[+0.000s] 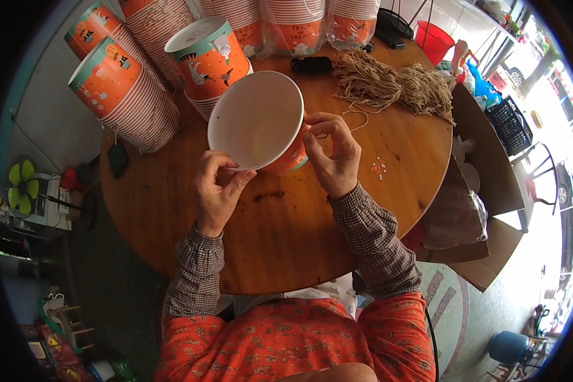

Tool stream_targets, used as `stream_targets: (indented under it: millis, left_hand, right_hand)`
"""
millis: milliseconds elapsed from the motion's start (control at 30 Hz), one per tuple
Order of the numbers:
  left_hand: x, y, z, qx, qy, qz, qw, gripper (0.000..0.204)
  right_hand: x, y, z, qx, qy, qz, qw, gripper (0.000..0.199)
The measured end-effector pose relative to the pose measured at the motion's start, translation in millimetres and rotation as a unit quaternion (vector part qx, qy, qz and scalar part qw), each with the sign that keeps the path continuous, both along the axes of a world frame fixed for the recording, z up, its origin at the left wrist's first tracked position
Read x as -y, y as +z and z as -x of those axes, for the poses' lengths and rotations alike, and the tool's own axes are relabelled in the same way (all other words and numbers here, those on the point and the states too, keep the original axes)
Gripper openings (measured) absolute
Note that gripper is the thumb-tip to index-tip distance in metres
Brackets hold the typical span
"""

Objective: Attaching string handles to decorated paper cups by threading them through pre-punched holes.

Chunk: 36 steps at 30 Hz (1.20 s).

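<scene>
While the left hand pinches the near rim of the paper bucket, the right hand narrows at its right side; what that one grips, I cannot tell. The bucket tilts above the surface; squeezing could crease its rim, and a forward bump could topple the stacked buckets just beyond it.

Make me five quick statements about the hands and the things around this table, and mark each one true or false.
1. The left hand holds the paper bucket at its rim. True.
2. The right hand lies on the cord. False: the right hand is at the bucket's right side.
3. The tan cord bundle sits left of the held bucket. False: the tan cord bundle lies to its right.
4. The fan at the left has green blades. True.
5. Stacked orange buckets stand on the table. True.
</scene>
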<state>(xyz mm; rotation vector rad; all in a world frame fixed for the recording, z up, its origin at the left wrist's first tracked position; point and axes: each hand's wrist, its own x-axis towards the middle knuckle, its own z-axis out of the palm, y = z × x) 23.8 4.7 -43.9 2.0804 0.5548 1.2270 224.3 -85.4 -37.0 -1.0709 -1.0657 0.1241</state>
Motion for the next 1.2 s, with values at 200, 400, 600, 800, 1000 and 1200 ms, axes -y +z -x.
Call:
stream_targets:
  millis: [200, 400, 600, 800, 1000, 1200]
  left_hand:
    - [5, 8, 3, -0.021, 0.059, -0.038, 0.997, 0.031]
    - [4, 21, 15, -0.07, 0.093, -0.124, 0.985, 0.025]
    - [18, 35, 16, -0.057, 0.158, -0.154, 0.974, 0.021]
    - [51, 41, -10, -0.026, -0.018, 0.047, 0.998, 0.018]
    - [51, 22, -26, 0.006, -0.027, 0.178, 0.984, 0.033]
    - [51, 23, -25, 0.01, -0.01, 0.136, 0.991, 0.023]
  right_hand:
    - [-4, -6, 0, 0.005, 0.032, 0.033, 0.999, 0.006]
    - [-7, -15, -2, -0.166, 0.123, 0.042, 0.977, 0.005]
    - [1, -6, -3, -0.257, 0.259, 0.04, 0.93, 0.002]
    - [12, 2, 6, -0.209, 0.358, 0.052, 0.909, 0.004]
    - [13, 1, 9, -0.189, 0.406, 0.062, 0.892, 0.008]
    - [12, -1, 6, -0.163, 0.402, 0.095, 0.896, 0.009]
